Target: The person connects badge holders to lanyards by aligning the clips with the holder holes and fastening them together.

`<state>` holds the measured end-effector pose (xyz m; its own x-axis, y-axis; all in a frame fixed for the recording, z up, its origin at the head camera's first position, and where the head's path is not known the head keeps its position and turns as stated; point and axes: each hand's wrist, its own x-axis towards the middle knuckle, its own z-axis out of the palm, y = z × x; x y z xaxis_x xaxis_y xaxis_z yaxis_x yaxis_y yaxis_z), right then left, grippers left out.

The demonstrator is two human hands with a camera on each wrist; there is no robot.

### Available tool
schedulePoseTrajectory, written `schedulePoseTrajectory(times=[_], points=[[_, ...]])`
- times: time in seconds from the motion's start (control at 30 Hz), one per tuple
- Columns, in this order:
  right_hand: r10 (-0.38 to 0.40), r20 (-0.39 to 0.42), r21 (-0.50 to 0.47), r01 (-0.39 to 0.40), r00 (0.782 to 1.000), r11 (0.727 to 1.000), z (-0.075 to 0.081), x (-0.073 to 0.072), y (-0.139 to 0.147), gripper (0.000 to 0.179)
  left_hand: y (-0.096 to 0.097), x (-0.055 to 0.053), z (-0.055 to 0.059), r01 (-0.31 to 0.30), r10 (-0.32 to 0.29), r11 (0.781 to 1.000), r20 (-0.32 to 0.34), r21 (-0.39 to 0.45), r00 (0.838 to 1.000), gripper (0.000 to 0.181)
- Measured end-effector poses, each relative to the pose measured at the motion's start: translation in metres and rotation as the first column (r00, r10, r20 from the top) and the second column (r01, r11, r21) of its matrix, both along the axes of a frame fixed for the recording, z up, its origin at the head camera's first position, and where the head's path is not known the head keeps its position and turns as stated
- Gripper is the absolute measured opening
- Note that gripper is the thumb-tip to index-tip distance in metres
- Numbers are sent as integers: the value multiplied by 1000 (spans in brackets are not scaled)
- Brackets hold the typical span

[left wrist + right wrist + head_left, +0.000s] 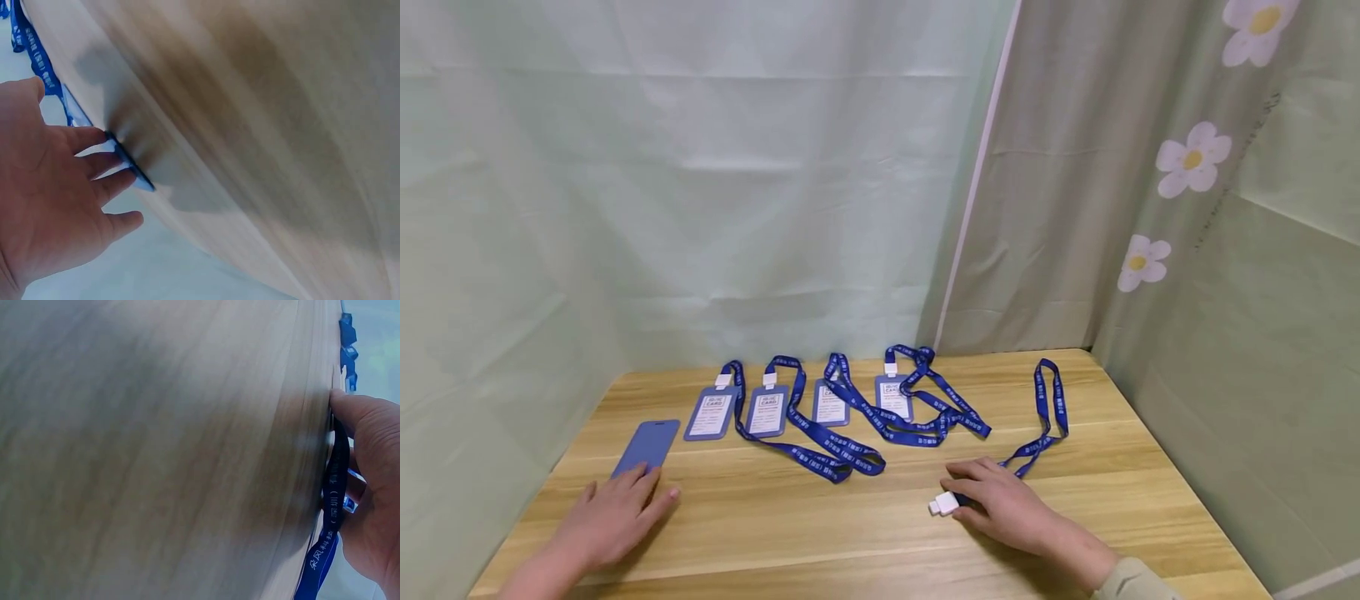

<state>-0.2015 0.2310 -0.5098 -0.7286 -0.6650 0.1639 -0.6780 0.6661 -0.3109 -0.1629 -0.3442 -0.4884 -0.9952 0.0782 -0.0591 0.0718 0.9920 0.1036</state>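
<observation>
In the head view my left hand [613, 517] is at the left, its fingertips resting on the near end of a plain blue card holder [651, 442]. The left wrist view shows those fingers [94, 165] fairly straight and spread at the holder's edge [144, 179]. On the right side, my right hand [1003, 504] holds a blue lanyard [1051, 400] close to its white clip [946, 503], which pokes out left of the fingers. The rest of the strap trails away behind the hand. Printed white lettering shows on the strap [334, 494] in the right wrist view.
Several blue badge holders with white cards, such as one badge [710, 413] and another badge [893, 398], lie in a row toward the back. Their lanyards [842, 458] loop over the wooden table [790, 533]. Pale curtains [760, 183] hang behind and at both sides.
</observation>
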Motion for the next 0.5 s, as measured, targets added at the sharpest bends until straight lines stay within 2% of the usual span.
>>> schedulePoseTrajectory(times=[0.1,0.2,0.37,0.5], points=[[0,-7,4,0,1000,1000,-1,-1,2,46,0,-4,0,1,-2,1000,-51,-13,999,77],[-1,-9,8,1,1000,1000,-3,-2,2,46,-3,-10,-1,-11,11,1000,-66,-14,998,81],[-4,-17,8,4,1000,1000,-4,-2,2,46,-11,-23,-4,-47,47,999,-48,13,998,81],[-5,7,14,5,1000,1000,-3,-2,3,46,-18,-24,-8,-52,53,998,-16,19,998,75]])
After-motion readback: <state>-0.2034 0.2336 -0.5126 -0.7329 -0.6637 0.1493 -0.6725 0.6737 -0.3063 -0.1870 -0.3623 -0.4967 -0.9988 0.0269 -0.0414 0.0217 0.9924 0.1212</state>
